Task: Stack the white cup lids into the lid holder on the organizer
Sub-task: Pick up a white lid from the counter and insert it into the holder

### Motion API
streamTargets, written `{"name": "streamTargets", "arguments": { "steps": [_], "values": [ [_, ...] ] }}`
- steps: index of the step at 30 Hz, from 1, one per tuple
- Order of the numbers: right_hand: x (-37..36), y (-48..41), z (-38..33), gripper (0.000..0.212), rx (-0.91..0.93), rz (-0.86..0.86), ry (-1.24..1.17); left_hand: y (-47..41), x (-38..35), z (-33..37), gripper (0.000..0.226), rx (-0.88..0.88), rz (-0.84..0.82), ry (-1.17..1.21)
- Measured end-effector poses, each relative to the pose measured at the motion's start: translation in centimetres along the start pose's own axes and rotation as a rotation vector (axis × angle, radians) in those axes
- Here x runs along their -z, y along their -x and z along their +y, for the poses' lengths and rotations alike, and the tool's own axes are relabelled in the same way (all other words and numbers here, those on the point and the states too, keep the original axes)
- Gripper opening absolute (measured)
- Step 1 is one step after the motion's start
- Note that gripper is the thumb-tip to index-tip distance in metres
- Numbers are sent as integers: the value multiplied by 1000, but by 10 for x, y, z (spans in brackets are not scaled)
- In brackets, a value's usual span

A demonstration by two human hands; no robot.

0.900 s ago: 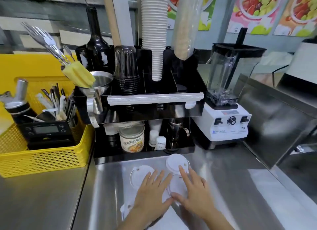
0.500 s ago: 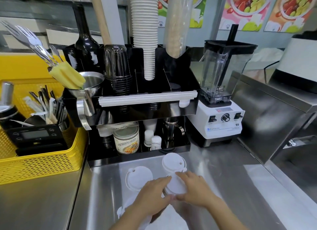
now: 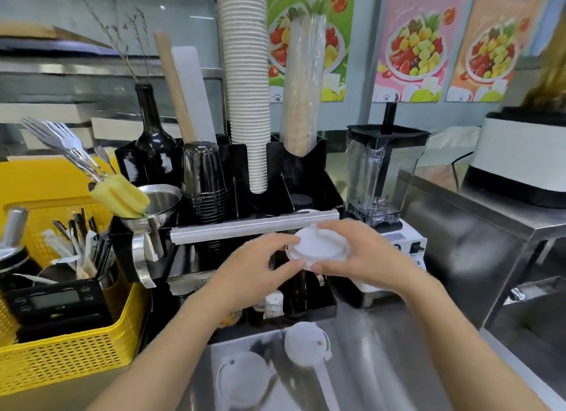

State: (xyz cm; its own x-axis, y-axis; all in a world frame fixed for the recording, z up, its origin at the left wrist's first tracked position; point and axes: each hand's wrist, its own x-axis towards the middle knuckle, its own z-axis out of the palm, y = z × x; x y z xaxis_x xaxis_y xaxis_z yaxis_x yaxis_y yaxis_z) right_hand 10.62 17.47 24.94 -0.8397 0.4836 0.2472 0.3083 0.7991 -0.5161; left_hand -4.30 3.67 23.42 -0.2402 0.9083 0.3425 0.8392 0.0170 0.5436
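Note:
Both hands hold a white cup lid in the air, just in front of the black organizer and below its silver front rail. My left hand pinches the lid's left edge; my right hand cups its right side and underside. It may be more than one lid stacked; I cannot tell. Two more white lids lie on the steel counter: one near the organizer's base, another further left and nearer me. The organizer's right front compartment sits just above the held lid.
The organizer holds a tall stack of white paper cups, black cups, a sleeve of cups and a dark bottle. A blender stands at the right, a yellow basket with a scale at the left.
Both hands rose from the counter with a lid and now hold it up at the organizer's rail. The camera view tilted upward.

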Motion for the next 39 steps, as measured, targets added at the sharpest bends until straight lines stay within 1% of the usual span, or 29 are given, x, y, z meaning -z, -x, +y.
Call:
{"name": "streamTargets", "arguments": {
  "steps": [2, 3, 7, 12, 14, 19, 21, 24, 27, 31, 32, 34, 36, 39],
  "values": [
    [16, -9, -8, 55, 19, 74, -34, -19, 14, 7, 43, -53, 42, -27],
    [23, -14, -10, 55, 31, 112, -55, -30, 19, 10, 44, -69, 52, -51],
    [38, -42, -8, 67, 28, 227, 4, -78, 27, 7, 58, -105, 58, -132],
    [37, -79, 10, 71, -28, 258, 9, -126, 19, -8, 50, -99, 43, -214],
    [34, -90, 20, 71, -29, 217, 52, -135, 15, -8, 48, -88, 18, -278],
    [28, -109, 38, 64, -32, 59, 187, -149, -1, -25, 40, -37, -116, -494],
    [25, -119, 44, 63, -23, 49, 245, -154, -5, -34, 33, -48, -144, -617],
    [22, -133, 51, 59, 22, 56, 339, -163, -9, -37, 32, -81, -141, -750],
    [19, -143, 54, 53, 32, 6, 449, -171, -11, -39, 29, -74, -220, -747],
    [8, -156, 59, 41, -73, -165, 508, -176, -14, -45, 34, -41, -306, -692],
    [5, -159, 60, 40, -103, -221, 520, -177, -15, -45, 36, -40, -315, -712],
    [3, -162, 60, 45, -144, -306, 535, -179, -17, -45, 36, -35, -331, -746],
    [4, -165, 60, 45, -164, -340, 532, -180, -17, -43, 34, -27, -356, -765],
    [4, -168, 60, 35, -173, -362, 551, -180, -15, -40, 41, -23, -409, -783]
  ]
}}
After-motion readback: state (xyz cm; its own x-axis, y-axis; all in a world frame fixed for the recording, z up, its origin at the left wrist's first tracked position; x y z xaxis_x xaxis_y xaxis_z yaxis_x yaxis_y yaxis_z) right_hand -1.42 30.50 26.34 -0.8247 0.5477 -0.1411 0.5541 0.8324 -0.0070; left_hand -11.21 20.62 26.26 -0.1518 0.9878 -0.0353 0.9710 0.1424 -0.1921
